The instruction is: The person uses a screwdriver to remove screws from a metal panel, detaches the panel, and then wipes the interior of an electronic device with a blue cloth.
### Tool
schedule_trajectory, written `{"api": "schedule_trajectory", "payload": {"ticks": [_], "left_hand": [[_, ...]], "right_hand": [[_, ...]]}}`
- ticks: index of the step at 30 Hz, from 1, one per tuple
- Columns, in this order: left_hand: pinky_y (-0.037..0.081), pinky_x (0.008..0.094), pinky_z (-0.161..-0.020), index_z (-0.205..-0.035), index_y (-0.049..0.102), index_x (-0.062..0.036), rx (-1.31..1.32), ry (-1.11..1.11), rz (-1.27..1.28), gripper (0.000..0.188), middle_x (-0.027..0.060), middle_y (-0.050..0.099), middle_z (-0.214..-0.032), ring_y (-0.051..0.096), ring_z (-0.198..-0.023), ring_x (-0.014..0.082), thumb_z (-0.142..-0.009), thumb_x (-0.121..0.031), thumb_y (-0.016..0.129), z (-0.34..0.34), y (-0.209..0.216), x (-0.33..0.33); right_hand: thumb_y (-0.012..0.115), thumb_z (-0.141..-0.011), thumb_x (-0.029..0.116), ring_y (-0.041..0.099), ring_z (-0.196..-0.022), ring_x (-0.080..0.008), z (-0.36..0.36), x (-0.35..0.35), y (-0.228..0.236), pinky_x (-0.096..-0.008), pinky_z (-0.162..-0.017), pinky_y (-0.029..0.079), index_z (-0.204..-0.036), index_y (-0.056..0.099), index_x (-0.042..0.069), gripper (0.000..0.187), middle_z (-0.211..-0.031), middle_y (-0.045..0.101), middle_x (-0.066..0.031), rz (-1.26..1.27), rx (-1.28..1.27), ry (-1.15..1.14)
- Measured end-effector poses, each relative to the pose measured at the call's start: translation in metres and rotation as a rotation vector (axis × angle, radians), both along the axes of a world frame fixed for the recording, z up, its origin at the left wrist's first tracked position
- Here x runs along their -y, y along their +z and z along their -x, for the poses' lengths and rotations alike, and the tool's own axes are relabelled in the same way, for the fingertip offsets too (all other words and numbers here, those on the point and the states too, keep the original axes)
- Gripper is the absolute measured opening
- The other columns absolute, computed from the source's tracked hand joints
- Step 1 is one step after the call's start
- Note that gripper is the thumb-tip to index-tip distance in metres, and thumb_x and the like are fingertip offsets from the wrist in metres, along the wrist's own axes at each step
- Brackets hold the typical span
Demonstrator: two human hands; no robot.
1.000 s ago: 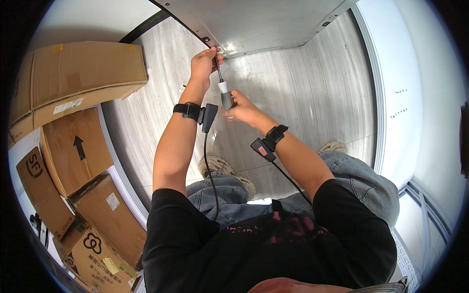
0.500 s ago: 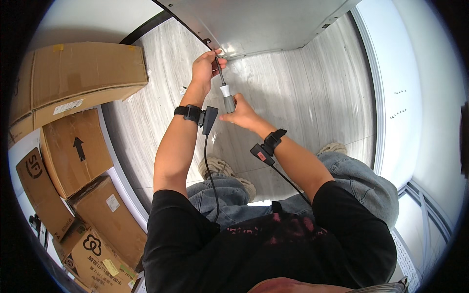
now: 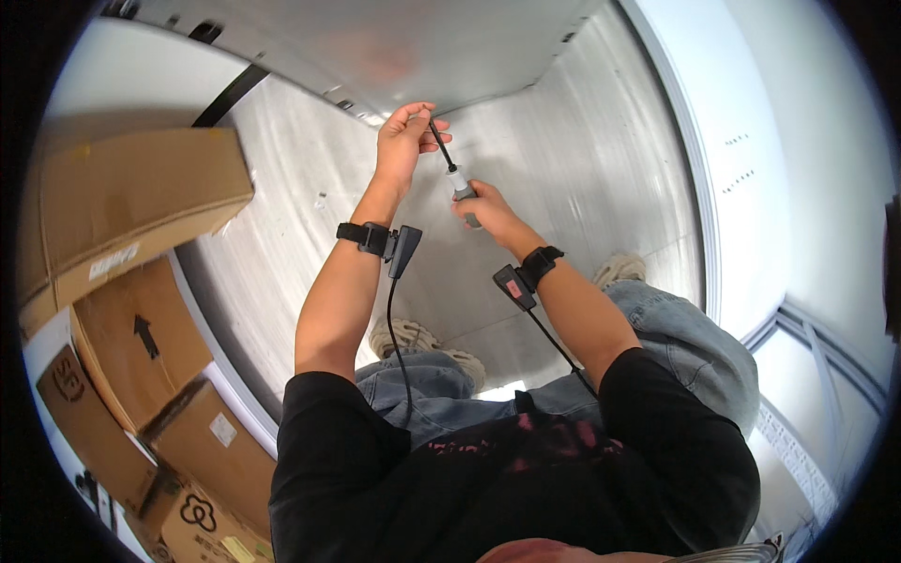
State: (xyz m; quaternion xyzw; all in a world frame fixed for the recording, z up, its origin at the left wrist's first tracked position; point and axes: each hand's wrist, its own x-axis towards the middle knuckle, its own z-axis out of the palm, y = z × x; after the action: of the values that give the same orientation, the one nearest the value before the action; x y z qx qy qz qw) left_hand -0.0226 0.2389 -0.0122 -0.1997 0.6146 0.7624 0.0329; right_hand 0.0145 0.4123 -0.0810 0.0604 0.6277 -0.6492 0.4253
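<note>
A screwdriver (image 3: pixel 456 179) with a grey and white handle and a dark shaft slants up and to the left. My right hand (image 3: pixel 492 212) is wrapped round its handle. At the tip of the shaft, the thumb and forefinger of my left hand (image 3: pixel 404 143) are pinched together, the other fingers loosely curled beside the shaft. Whatever sits between those fingertips is too small to make out. Just beyond my left hand is the lower edge of a large grey metal panel (image 3: pixel 450 52), with small slots and tabs along its left edge.
Cardboard boxes are piled on the left, including a long box (image 3: pixel 141 202) and one with a black arrow (image 3: pixel 145 338). Wood-look flooring (image 3: pixel 563 169) lies below my hands. A white wall panel (image 3: pixel 741 188) stands at right. Cables run from devices on both wrists.
The view has shifted, and the boxes and panel sit further left. The screwdriver tip and my left hand have come away from the panel's edge slot. My right hand's grip round the handle looks fuller.
</note>
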Motion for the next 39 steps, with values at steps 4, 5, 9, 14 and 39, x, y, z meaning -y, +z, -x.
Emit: {"api": "schedule_trajectory", "payload": {"ticks": [4,5,9,14,39], "left_hand": [[0.05,0.0246,-0.069,-0.112,0.058,-0.0078,-0.063,-0.138,0.0,0.023,0.0102,0.069,-0.097,0.069,-0.082,0.0183,-0.099,-0.025,0.049,0.039,0.019,-0.047],[0.05,0.0249,-0.069,-0.111,0.058,-0.0072,-0.077,-0.178,-0.017,0.023,0.0104,0.068,-0.097,0.069,-0.082,0.0187,-0.099,-0.025,0.049,0.05,0.026,-0.062],[0.052,0.0264,-0.07,-0.108,0.06,-0.0048,-0.107,-0.319,-0.077,0.024,0.0098,0.068,-0.098,0.068,-0.084,0.0195,-0.099,-0.024,0.05,0.083,0.038,-0.126],[0.049,0.0248,-0.07,-0.102,0.065,-0.0047,-0.105,-0.31,-0.081,0.02,0.0045,0.067,-0.091,0.064,-0.081,0.014,-0.097,-0.021,0.055,0.128,0.038,-0.208],[0.046,0.0368,-0.08,-0.094,0.077,-0.0223,-0.764,-0.536,1.148,0.016,0.0017,0.064,-0.088,0.055,-0.091,0.0235,-0.079,-0.023,0.073,0.196,-0.08,-0.498]], "right_hand": [[0.066,-0.075,0.005,0.054,-0.069,-0.0122,0.013,-0.044,0.018,-0.0278,-0.059,0.044,-0.095,0.054,0.004,0.024,-0.079,0.055,-0.0023,0.076,-0.102,-0.302],[0.067,-0.074,0.006,0.054,-0.069,-0.0118,0.019,-0.061,0.024,-0.0273,-0.058,0.044,-0.095,0.054,0.004,0.025,-0.08,0.056,-0.0026,0.083,-0.123,-0.33],[0.069,-0.073,0.008,0.053,-0.067,-0.0108,0.033,-0.133,0.036,-0.0256,-0.054,0.043,-0.095,0.053,0.004,0.028,-0.079,0.057,-0.0034,0.079,-0.2,-0.467],[0.069,-0.074,0.008,0.052,-0.063,-0.0111,0.042,-0.203,0.038,-0.0265,-0.051,0.042,-0.093,0.052,0.005,0.026,-0.079,0.058,-0.0045,-0.032,-0.307,-0.569],[0.063,-0.078,0.009,0.056,-0.06,-0.0129,0.025,-0.348,-0.001,-0.0276,-0.047,0.043,-0.091,0.05,0.007,0.019,-0.073,0.058,-0.0047,0.151,-0.063,-1.394]]}}
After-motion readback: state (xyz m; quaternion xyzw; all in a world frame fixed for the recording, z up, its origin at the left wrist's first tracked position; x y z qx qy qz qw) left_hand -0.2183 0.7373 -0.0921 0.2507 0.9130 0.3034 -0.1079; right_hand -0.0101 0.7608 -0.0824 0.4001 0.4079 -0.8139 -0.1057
